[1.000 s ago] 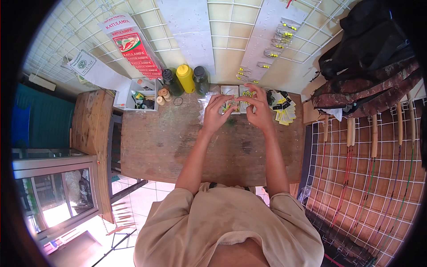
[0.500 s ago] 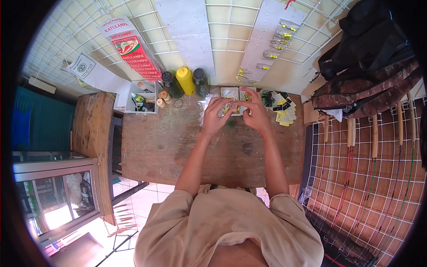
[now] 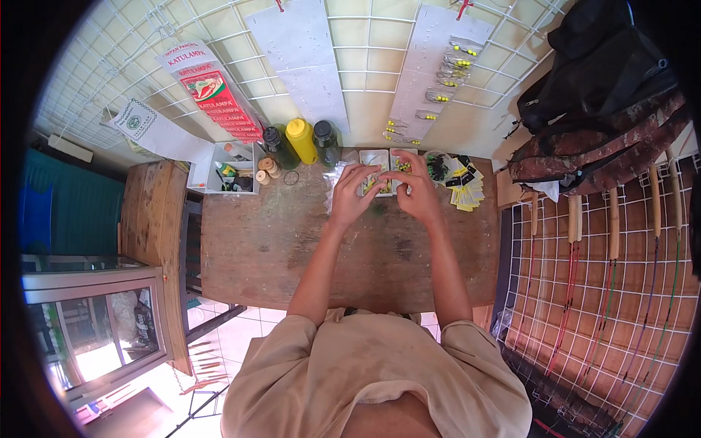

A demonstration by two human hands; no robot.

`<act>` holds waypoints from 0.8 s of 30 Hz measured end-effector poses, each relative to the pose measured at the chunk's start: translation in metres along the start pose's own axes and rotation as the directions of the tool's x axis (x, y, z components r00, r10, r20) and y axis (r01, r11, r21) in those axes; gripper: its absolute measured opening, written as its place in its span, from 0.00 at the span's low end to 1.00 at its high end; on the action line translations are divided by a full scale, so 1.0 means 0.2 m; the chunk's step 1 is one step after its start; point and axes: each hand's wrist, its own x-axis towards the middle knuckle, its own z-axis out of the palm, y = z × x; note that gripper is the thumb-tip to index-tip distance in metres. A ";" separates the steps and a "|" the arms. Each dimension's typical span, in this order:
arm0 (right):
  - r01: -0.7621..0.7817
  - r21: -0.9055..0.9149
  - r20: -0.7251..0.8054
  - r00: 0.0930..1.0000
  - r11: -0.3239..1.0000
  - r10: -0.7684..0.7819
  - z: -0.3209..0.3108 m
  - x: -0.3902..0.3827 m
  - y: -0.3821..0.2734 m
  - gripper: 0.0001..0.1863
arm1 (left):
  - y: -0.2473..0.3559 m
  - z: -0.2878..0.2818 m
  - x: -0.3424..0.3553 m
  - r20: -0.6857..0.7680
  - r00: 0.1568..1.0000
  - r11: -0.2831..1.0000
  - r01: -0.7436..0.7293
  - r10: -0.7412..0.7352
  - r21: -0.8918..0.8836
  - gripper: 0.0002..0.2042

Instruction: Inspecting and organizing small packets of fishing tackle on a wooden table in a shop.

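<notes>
My left hand [image 3: 352, 196] and my right hand [image 3: 419, 196] are raised over the far side of the wooden table [image 3: 292, 248]. Thumbs and forefingers are pinched, the fingertips of both hands nearly meeting. Whatever they grip is too small to make out. Below them a white tray [image 3: 374, 156] holds small yellowish pieces, partly covered by the fingers. A second white tray [image 3: 393, 165], with yellow-green bits inside, sits mostly behind my right hand. Clear plastic bags [image 3: 332, 179] lie beside my left hand.
Right of the trays lie a dark green coil [image 3: 438, 166] and fanned black-and-yellow cards [image 3: 466, 191]. At the back left stand a yellow squeeze bottle [image 3: 301, 140], two dark bottles [image 3: 326, 141], thread spools [image 3: 269, 168] and a white box [image 3: 241, 191]. A white wire grid [image 3: 369, 44] rises behind.
The view has tilted slightly, so the wall and the things at the back appear lower. Both hands stay over the trays, with only a small shift of the fingers.
</notes>
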 end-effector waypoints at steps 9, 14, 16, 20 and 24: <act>-0.006 -0.103 0.133 0.991 0.995 0.020 0.00 0.00 0.01 0.24 | 0.05 0.01 0.02 0.044 0.999 1.000 -0.021 0.021 -0.007 0.18; -0.023 0.020 0.074 0.997 1.000 0.021 -0.03 -0.01 0.03 0.24 | 0.02 0.02 0.00 0.039 0.999 1.000 -0.025 0.024 0.018 0.19; -0.017 0.054 0.037 0.999 0.998 0.015 -0.03 -0.01 0.03 0.24 | 0.02 0.02 0.00 0.056 0.998 1.000 -0.007 0.007 0.002 0.19; -0.026 0.103 -0.031 0.999 0.994 0.030 -0.02 -0.02 0.04 0.24 | 0.03 0.02 0.01 0.055 0.998 1.000 -0.003 0.004 -0.009 0.18; -0.005 0.094 0.017 1.000 0.996 0.003 -0.02 -0.01 0.05 0.24 | 0.04 0.02 0.01 0.046 0.999 1.000 0.003 -0.003 -0.011 0.18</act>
